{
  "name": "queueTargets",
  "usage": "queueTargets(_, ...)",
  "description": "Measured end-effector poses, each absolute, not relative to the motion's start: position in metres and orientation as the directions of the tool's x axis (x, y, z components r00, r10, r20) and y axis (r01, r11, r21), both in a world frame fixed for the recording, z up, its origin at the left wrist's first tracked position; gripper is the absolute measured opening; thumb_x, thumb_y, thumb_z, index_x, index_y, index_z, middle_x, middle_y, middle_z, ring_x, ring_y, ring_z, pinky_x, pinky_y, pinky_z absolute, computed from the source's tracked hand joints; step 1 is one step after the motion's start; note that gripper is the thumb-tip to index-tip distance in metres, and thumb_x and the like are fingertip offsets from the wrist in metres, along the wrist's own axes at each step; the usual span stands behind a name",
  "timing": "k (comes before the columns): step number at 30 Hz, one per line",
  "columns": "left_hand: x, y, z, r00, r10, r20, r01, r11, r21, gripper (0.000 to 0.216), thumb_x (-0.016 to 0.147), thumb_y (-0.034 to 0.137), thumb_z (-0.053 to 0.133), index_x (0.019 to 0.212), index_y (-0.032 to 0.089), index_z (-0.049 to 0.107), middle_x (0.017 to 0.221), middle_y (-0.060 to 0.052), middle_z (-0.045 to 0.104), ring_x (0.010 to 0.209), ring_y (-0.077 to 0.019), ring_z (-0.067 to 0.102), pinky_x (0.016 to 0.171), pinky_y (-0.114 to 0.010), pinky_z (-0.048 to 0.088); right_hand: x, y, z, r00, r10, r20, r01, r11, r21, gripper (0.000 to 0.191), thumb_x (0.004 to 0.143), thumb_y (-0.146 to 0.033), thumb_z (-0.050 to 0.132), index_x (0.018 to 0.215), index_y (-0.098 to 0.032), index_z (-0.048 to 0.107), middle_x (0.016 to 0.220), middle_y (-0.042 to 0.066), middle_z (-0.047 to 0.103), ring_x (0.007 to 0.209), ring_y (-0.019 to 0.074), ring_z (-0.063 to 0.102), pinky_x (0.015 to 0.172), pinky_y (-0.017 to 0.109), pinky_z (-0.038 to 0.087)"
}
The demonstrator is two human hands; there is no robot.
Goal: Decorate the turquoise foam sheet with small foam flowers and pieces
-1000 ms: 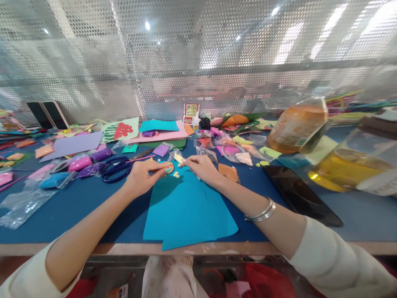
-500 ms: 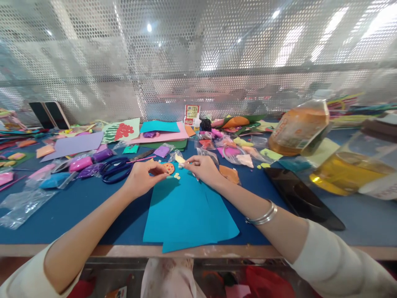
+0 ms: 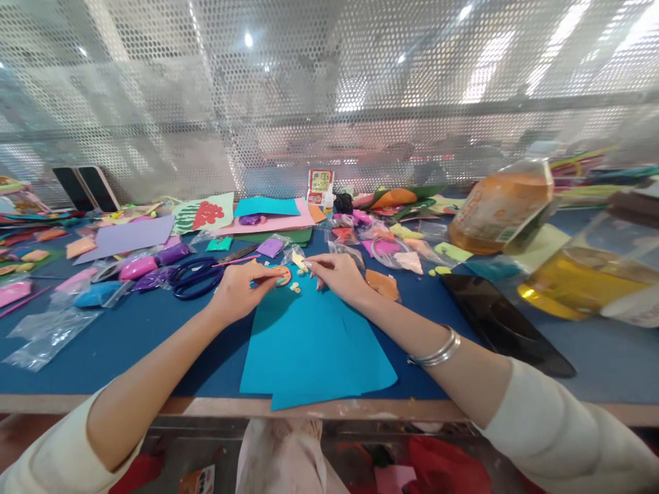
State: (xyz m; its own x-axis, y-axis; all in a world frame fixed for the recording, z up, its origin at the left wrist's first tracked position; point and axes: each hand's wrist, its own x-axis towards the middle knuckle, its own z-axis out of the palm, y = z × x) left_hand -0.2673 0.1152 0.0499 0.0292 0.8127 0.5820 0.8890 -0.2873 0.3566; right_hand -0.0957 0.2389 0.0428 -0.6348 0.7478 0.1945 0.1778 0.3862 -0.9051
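A small round orange clay piece (image 3: 283,273) with red dots lies at the upper left of the blue paper (image 3: 314,350). My left hand (image 3: 246,288) reaches over it, fingers and thumb pinched together at its edge; what sits between the tips is too small to make out. Small cream-coloured clay bits (image 3: 295,288) rest on the paper just beside it. On the right, my right hand (image 3: 337,276) is closed in a pinch, its fingertips at a lump of pale yellow clay (image 3: 298,260).
Blue-handled scissors (image 3: 195,278) and bagged clay (image 3: 139,267) lie to the left. Orange clay (image 3: 382,285), a black phone (image 3: 504,322) and a tilted-looking bottle of amber liquid (image 3: 502,206) are on the right. Behind stands a perforated metal screen (image 3: 288,103).
My left fingers have come together over the orange clay piece, covering more of it. My right fingertips have shifted slightly beside the yellow clay. The view has moved a little.
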Motion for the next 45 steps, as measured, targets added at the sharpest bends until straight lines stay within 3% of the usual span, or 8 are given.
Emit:
queueTargets(4,-0.2699,0.1173,0.0482,0.062,0.788,0.613,0.897,-0.314,0.312,0.019,0.082,0.023,0.057,0.093,0.017,0.07,0.087,-0.003,0.073,0.071,-0.0145,0.068,0.071,-0.023,0.052,-0.0994,0.2395,0.0415,-0.631,0.77,0.098,0.058,0.172,-0.983,0.027,0.078,-0.009,0.054,0.103,-0.009,0.066,0.059,0.002,0.066,0.051,0.0101,0.062,0.05,0.02,0.051)
queueTargets(9,-0.2732,0.1206,0.042,0.067,0.798,0.599,0.905,-0.302,0.301,0.016,0.076,0.031,0.064,0.074,0.016,0.069,0.069,-0.001,0.071,0.055,-0.012,0.064,0.055,-0.02,0.05,-0.0985,0.2405,0.042,-0.643,0.764,0.054,-0.025,0.05,-0.998,0.008,0.074,-0.014,0.064,0.08,-0.009,0.066,0.062,0.004,0.068,0.053,0.0107,0.064,0.046,0.017,0.05)
queueTargets(16,-0.2716,0.1178,0.0429,0.193,0.699,0.689,0.943,-0.325,0.065,0.019,0.086,0.025,0.052,0.093,0.019,0.069,0.088,-0.002,0.072,0.078,-0.0158,0.068,0.086,-0.03,0.05,-0.0967,0.2385,0.0426,-0.634,0.769,0.073,0.012,0.105,-0.994,0.008,0.073,-0.017,0.067,0.077,-0.01,0.068,0.055,0.002,0.066,0.046,0.0085,0.06,0.042,0.015,0.048)
queueTargets(23,-0.2668,0.1157,0.0446,0.261,0.7,0.665,0.93,-0.367,0.02,0.02,0.087,0.029,0.051,0.089,0.019,0.069,0.085,-0.002,0.072,0.077,-0.014,0.067,0.075,-0.024,0.052,-0.0977,0.2361,0.0475,-0.601,0.798,0.039,0.079,0.108,-0.991,0.016,0.083,-0.013,0.053,0.083,-0.009,0.068,0.073,0.007,0.071,0.05,0.009,0.063,0.043,0.016,0.05)
queueTargets(28,-0.2685,0.1166,0.044,0.24,0.695,0.678,0.946,-0.326,-0.001,0.024,0.089,0.026,0.048,0.099,0.02,0.068,0.088,-0.003,0.072,0.079,-0.0158,0.067,0.079,-0.027,0.052,-0.0963,0.2362,0.0463,-0.632,0.772,0.062,0.07,0.137,-0.988,0.009,0.077,-0.017,0.062,0.073,-0.01,0.063,0.055,0.002,0.065,0.039,0.0083,0.058,0.039,0.016,0.047)
queueTargets(32,-0.2712,0.1161,0.043,0.205,0.736,0.646,0.961,-0.276,0.009,0.022,0.087,0.026,0.049,0.094,0.021,0.069,0.085,-0.002,0.073,0.077,-0.0168,0.068,0.076,-0.028,0.053,-0.0954,0.2358,0.0455,-0.657,0.752,0.056,0.077,0.141,-0.987,0.02,0.069,-0.027,0.071,0.068,-0.01,0.062,0.051,0.001,0.062,0.037,0.0091,0.056,0.037,0.017,0.046)
queueTargets(38,-0.267,0.1155,0.0436,0.217,0.745,0.631,0.949,-0.313,0.043,0.023,0.086,0.033,0.051,0.085,0.019,0.069,0.087,-0.002,0.072,0.069,-0.0145,0.066,0.072,-0.025,0.052,-0.0939,0.2332,0.0487,-0.676,0.728,0.115,0.1,0.245,-0.964,0.026,0.075,-0.031,0.065,0.06,-0.01,0.063,0.047,0.0,0.058,0.031,0.0049,0.049,0.032,0.015,0.04)
queueTargets(45,-0.2674,0.1153,0.0425,0.205,0.76,0.616,0.952,-0.302,0.056,0.019,0.086,0.024,0.05,0.09,0.02,0.068,0.091,-0.001,0.072,0.07,-0.0134,0.067,0.074,-0.024,0.052,-0.092,0.2313,0.0508,-0.632,0.769,0.101,0.182,0.274,-0.944,0.021,0.077,-0.022,0.061,0.092,-0.009,0.069,0.06,0.003,0.066,0.031,0.0053,0.048,0.032,0.017,0.041)
